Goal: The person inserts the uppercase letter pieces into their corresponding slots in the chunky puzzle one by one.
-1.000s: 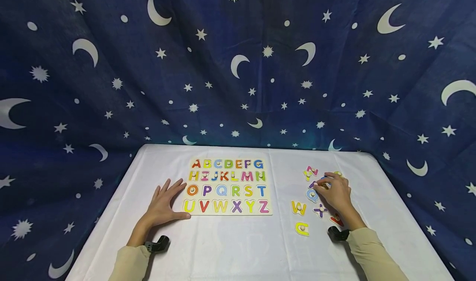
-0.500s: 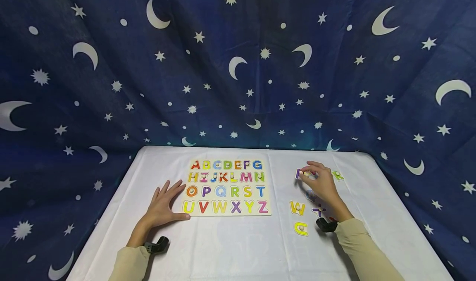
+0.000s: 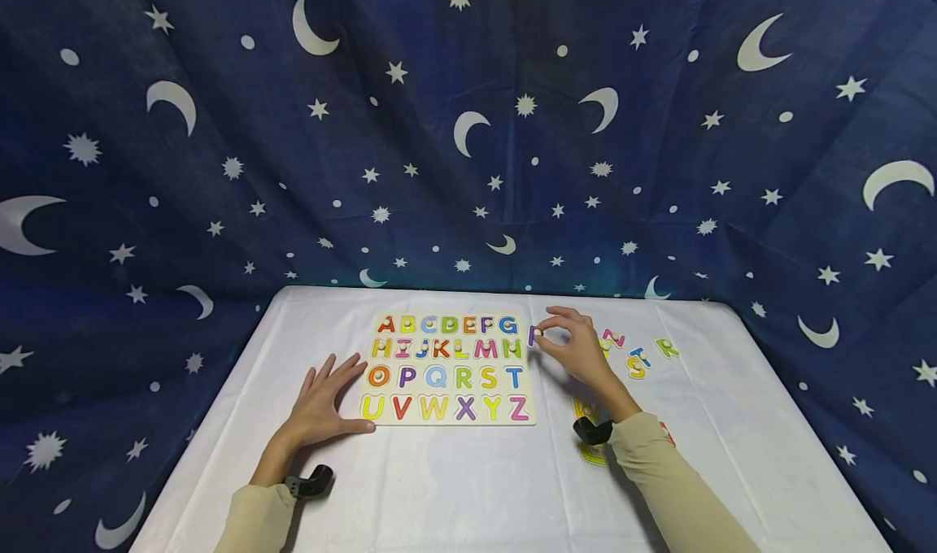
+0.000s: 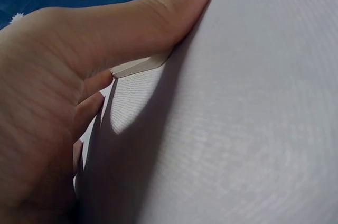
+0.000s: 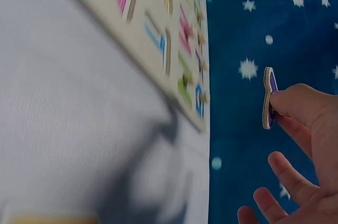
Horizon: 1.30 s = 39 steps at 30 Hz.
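A cream wooden alphabet puzzle board [image 3: 530,386] lies flat, with knobbed letters in its upper two rows and an orange O [image 3: 378,376] below. At its left edge rests my left hand [image 3: 315,411], fingers spread, thumb at the near corner; the left wrist view shows that thumb [image 4: 174,10] along the board's side. Just off the board's upper right side, my right hand [image 3: 581,358] pinches a purple letter puzzle piece [image 3: 532,336], seemingly the P, by its knob. In the right wrist view the piece [image 5: 266,100] hangs raised between thumb and index finger, the other fingers spread.
Loose letters lie right of the board: a pink Z [image 3: 613,338], blue T [image 3: 640,354], orange S [image 3: 636,367] and green R [image 3: 667,348]. My right arm partly covers a yellow W [image 3: 584,409] and U [image 3: 593,455]. A starry cloth [image 3: 468,236] hangs behind the white table [image 3: 468,488].
My right hand has picked the purple letter piece from among the loose letters and carried it left to the board's right side. My left hand has stayed in place.
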{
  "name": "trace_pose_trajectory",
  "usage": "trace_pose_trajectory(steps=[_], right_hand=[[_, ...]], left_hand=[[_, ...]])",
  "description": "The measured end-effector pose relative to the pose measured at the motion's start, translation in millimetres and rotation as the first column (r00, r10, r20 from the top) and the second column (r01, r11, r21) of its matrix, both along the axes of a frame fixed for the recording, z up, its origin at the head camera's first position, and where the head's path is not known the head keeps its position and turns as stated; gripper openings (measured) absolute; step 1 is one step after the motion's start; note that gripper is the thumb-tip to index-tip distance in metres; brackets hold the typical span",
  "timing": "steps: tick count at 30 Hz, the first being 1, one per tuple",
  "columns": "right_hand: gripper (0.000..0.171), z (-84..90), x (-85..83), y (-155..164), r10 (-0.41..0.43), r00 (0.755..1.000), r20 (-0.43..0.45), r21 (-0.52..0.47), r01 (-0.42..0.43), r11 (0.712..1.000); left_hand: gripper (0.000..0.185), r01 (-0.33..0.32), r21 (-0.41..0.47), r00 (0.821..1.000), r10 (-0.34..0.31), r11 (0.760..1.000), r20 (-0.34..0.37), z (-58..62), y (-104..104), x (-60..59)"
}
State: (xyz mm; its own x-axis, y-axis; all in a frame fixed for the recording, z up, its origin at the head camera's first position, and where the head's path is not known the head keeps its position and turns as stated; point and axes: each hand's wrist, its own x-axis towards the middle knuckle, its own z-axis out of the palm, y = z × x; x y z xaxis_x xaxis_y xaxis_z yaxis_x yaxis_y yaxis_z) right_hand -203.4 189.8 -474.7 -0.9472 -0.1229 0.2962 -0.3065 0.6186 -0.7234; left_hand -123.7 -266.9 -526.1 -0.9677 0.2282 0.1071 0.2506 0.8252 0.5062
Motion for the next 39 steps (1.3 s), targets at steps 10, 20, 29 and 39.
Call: trace_pose_trajectory(steps=[10,20,29,39], right_hand=[[0.016,0.2,-2.8,-65,0.098,0.995,0.007,0.013,-0.098,0.995],[0.008,-0.9,0.1,-136,0.195,0.981,0.015,0.065,-0.195,0.979],[0.005,-11.9,1.3,-179,0.280,0.958,0.057,0.112,-0.285,0.952],[0.004,-22.0,7.6,-205,0.237,0.969,0.077,0.275,-0.249,0.929]], left_hand=[[0.110,0.000,-0.001,1.000,-0.001,1.000,-0.014,-1.9,-3,0.5],[0.110,-0.008,-0.006,1.000,0.008,1.000,-0.006,-1.0,-3,0.7],[0.109,0.017,0.006,1.000,-0.017,1.000,-0.025,-0.5,-3,-1.2],[0.110,0.024,0.001,1.000,-0.024,1.000,-0.013,-2.0,-4,-2.5]])
